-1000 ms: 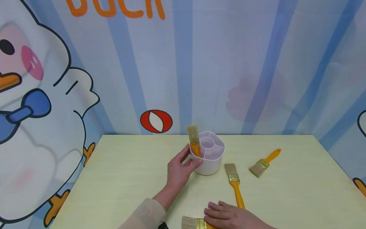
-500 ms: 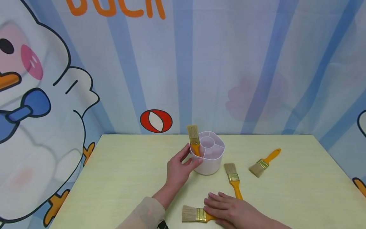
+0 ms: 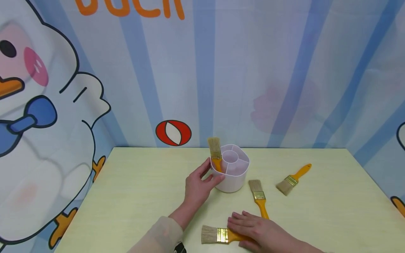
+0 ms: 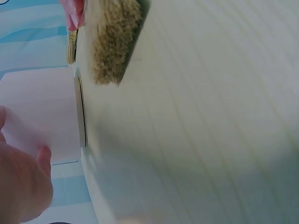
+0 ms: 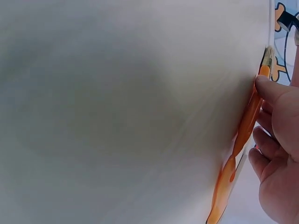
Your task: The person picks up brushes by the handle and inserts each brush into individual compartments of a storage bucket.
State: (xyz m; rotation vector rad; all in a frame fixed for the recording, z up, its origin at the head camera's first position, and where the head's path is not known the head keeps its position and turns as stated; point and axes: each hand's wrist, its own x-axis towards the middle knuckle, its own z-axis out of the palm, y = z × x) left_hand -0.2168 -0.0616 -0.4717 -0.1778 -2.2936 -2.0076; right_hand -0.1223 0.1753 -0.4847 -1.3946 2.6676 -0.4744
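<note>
My left hand (image 3: 199, 188) grips the near left side of a white divided organizer (image 3: 231, 182), thumb in front and fingers behind. One paintbrush (image 3: 214, 147) stands in its left compartment, bristles up. Low in the head view, my right hand (image 3: 262, 230) holds the handle of a wider paintbrush (image 3: 210, 234), whose bristles point left. The right wrist view shows the thumb against the orange handle (image 5: 247, 121), with fingers on its other side. In the left wrist view, the pale bristles (image 4: 114, 42) loom close above the table surface.
Another paintbrush (image 3: 257, 195) lies just beyond my right hand, its handle end hidden by the fingers. Farther right a smaller paintbrush (image 3: 291, 181) lies diagonally on the pale table (image 3: 142, 182). A printed duck curtain (image 3: 234, 70) hangs behind the table's back edge.
My right hand and the wide paintbrush have moved a little away from the front edge, so more of the brush shows. The left hand and organizer have stayed in place.
</note>
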